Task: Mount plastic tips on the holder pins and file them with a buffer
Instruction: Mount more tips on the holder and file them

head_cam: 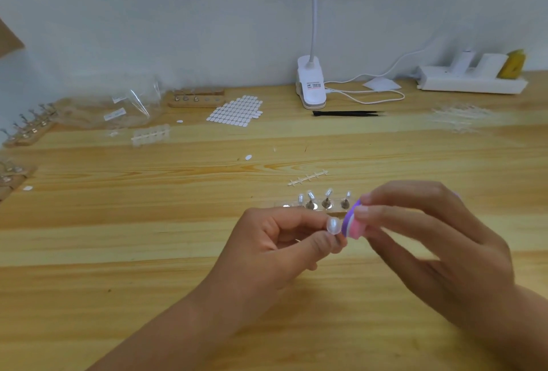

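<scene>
My left hand [275,240] is pinching a plastic tip [332,226] by its base between thumb and forefinger, just in front of the holder [315,207]. My right hand [430,240] is gripping the buffer [351,224], fingers curling round it, with its purple edge seemingly touching the tip's right side. I am worrying about pressure. Pushing too hard could be twisting the tip out of my pinch and flicking it toward the holder's mounted tips [311,195].

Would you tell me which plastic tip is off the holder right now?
The tip pinched in the left hand, beside the buffer; the other tips stand on pins of the holder.
</scene>
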Motion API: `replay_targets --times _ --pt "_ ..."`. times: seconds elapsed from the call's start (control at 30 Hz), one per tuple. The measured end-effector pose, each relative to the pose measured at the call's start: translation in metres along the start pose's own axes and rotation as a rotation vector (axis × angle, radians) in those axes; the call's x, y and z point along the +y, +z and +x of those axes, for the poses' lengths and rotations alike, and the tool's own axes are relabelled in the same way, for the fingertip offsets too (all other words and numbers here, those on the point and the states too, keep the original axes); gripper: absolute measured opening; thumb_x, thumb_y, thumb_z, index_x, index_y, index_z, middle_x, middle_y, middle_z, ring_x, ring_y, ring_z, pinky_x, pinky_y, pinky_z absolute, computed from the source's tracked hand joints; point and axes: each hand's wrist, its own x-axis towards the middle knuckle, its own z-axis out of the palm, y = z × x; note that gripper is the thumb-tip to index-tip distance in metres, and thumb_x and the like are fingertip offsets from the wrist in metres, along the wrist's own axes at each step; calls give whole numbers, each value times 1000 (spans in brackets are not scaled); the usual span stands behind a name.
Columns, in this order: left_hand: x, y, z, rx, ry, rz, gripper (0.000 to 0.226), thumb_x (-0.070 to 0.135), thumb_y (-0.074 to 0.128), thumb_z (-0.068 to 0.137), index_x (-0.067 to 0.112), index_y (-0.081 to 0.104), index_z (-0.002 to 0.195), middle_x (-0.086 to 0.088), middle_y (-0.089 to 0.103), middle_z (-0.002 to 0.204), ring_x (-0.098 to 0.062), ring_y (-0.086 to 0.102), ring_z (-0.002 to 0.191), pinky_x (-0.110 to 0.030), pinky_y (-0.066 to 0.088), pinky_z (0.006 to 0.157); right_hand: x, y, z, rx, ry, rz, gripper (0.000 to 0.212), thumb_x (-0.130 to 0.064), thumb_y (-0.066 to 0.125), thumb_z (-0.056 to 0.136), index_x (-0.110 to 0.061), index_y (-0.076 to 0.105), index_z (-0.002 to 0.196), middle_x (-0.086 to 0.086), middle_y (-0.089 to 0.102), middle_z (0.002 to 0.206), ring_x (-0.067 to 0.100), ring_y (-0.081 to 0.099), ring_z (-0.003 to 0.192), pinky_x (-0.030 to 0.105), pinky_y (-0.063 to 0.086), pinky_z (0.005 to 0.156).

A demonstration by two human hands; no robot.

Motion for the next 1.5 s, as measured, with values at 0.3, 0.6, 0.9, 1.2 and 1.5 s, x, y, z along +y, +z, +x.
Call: replay_targets --times 0.3,0.6,0.9,1.2,1.5 --pt "-1 -1 0 -19 11 53 17 26 70 85 13 78 92 -1 75 84 -6 66 77 -24 51 63 5 -1 1 16 20 -54 24 1 73 87 -10 71 108 7 68 103 17 65 96 30 51 85" --pt "-2 0 1 -77 32 57 21 18 50 95 16 69 87 3 65 75 -12 63 71 -27 50 61 8 -3 2 19 54 -71 26 2 71 88 -13 70 109 8 68 104 18 66 97 31 52 87" --pt "-1 3 0 -189 6 -34 27 18 42 98 24 62 79 8 54 68 -14 51 61 -26 46 59 7 -1 0 -17 16 -61 25 0 69 89 -13 70 110 7 67 105 16 63 101 28 50 90" --pt "-2 2 1 -240 -9 -57 29 18 40 99 24 59 78 9 50 67 -15 48 60 -25 46 59 4 0 -1 -35 -11 -72 32 4 70 87 -15 69 113 5 65 107 17 63 102 25 47 94" --pt "-3 -2 2 -135 76 14 24 15 43 97 16 62 82 5 56 69 -12 53 61 -26 45 56 2 -1 -2 5 57 -7 31 -7 67 93 -16 61 121 -6 62 112 5 60 112 17 42 101"
